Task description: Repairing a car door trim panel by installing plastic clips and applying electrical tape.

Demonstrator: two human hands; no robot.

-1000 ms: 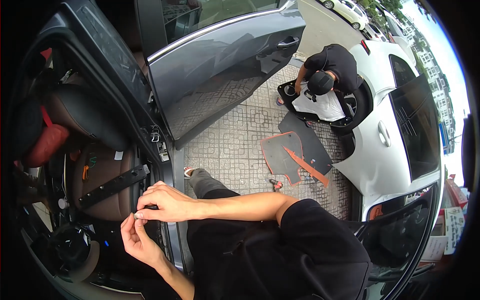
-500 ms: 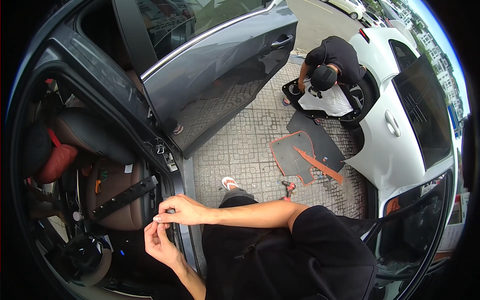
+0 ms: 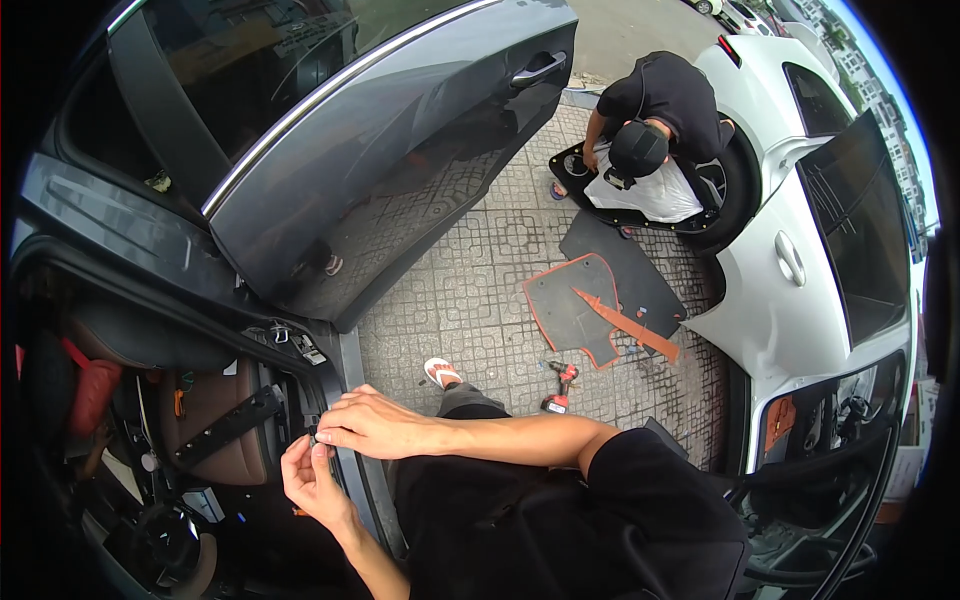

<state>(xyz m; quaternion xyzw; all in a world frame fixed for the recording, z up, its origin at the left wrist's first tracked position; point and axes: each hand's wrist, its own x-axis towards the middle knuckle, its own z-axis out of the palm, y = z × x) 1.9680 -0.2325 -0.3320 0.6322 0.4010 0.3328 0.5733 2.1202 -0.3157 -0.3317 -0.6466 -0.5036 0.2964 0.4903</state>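
Left hand (image 3: 312, 487) and right hand (image 3: 375, 425) pinch a small, mostly hidden greyish piece (image 3: 314, 438), lower left of the frame, not yet set down; a long black plastic strip (image 3: 228, 428) lies apparently unfitted on the brown seat (image 3: 195, 400)

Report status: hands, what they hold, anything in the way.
Left hand and right hand close together, pinching small object. Mostly covered, kind unclear. Black strip lies across brown seat nearby.
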